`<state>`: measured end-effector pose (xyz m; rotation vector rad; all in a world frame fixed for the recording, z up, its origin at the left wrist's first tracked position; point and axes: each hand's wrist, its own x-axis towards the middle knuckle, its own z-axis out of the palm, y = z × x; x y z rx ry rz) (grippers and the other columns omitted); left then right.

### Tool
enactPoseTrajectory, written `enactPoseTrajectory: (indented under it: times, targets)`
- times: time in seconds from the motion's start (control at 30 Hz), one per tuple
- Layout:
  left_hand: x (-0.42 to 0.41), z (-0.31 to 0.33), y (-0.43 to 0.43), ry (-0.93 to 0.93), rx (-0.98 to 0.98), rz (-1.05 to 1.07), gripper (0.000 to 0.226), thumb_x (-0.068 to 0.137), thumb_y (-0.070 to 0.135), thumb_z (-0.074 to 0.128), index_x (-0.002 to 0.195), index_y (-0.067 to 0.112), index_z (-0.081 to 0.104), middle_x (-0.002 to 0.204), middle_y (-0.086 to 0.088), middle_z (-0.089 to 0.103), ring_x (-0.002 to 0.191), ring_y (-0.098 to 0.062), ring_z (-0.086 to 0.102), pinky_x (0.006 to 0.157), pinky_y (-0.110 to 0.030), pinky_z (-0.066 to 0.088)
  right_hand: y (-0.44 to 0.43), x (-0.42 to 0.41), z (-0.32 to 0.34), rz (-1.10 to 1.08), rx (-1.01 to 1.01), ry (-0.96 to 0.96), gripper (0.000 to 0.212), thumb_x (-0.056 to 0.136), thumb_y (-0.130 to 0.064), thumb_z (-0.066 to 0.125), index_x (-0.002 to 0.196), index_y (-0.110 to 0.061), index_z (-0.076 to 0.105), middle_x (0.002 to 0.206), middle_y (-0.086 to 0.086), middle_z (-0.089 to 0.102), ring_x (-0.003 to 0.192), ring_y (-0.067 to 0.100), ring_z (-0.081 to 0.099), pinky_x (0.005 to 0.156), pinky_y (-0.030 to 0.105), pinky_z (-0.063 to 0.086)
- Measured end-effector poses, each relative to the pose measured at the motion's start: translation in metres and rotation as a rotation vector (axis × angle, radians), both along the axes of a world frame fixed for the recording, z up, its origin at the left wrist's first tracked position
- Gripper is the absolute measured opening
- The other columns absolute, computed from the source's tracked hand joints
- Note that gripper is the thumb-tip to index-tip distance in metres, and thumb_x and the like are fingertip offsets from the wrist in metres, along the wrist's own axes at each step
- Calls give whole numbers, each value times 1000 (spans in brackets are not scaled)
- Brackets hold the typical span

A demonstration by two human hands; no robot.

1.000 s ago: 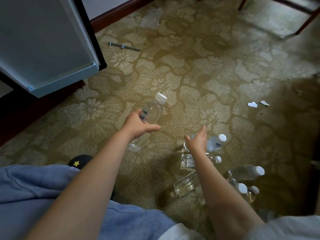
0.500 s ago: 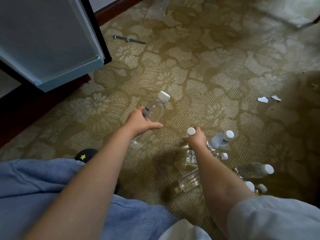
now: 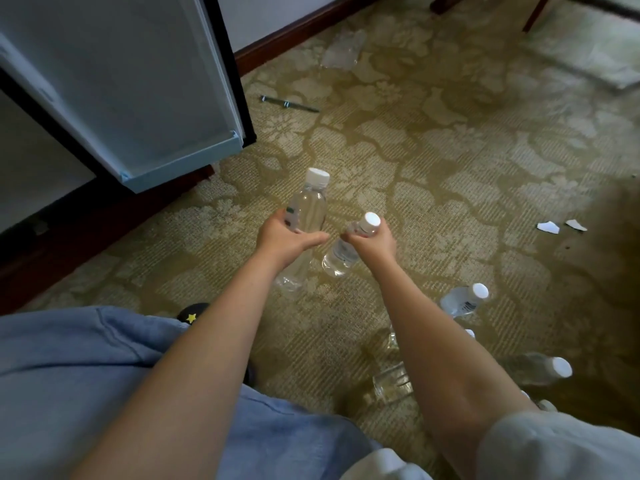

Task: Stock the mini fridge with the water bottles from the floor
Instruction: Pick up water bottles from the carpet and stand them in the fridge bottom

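our left hand [image 3: 291, 237] wraps the waist of a larger clear bottle [image 3: 309, 202], and our right hand [image 3: 374, 242] curls round the neck of a smaller bottle [image 3: 341, 256] just under its white cap. we hold both tilted over the carpet [image 3: 433, 161], we judge so as to carry two at once toward the pale mini fridge door [image 3: 138, 81] standing open at left. more smooth plastic bottles [image 3: 462, 301] lie on the patterned floor beside our right arm.
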<state>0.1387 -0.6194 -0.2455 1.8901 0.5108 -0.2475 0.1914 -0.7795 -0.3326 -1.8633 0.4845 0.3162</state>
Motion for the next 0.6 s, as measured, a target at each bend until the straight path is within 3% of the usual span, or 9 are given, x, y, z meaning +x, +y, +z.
enactPoseTrajectory:
  times: [0.13,0.27,0.33,0.4,0.5,0.6]
  targets:
    - [-1,23,25,-97,-17,147,66,68,25,82,123,14,48,113,-1,56,102,-18,55,82,-31,43,33,10,38,65,56,-107,61,69,-34,81,123,-21,56,108,-5,65,99,15,61,84,32,49]
    - [-5,45,54,-164,3,263,63,64,27,84,115,16,49,109,-1,57,101,-21,58,90,-36,49,65,16,73,149,53,-208,49,74,-36,76,116,-22,57,101,-7,64,92,14,62,79,32,50]
    - [-8,58,68,-213,4,319,57,65,24,85,110,14,51,102,0,59,92,-18,62,82,-31,50,81,16,89,203,63,-267,44,76,-37,72,114,-22,56,99,-5,65,88,14,63,79,35,53]
    - [-12,72,85,-255,15,359,61,67,25,84,117,11,52,107,-1,59,87,-13,60,76,-26,47,99,14,107,238,84,-330,41,79,-35,69,114,-23,53,97,-8,62,83,7,60,74,31,50]
    - [-20,99,111,-340,32,442,65,69,26,82,122,10,48,101,5,56,93,-13,55,79,-26,43,128,12,137,283,115,-432,39,82,-34,66,117,-27,47,91,-22,51,79,-6,48,73,26,42]
    - [-28,123,143,-421,22,530,61,70,25,81,121,10,49,101,5,57,92,-12,55,69,-20,42,162,6,164,387,143,-496,46,82,-34,66,122,-25,46,98,-15,54,86,2,54,73,25,42]
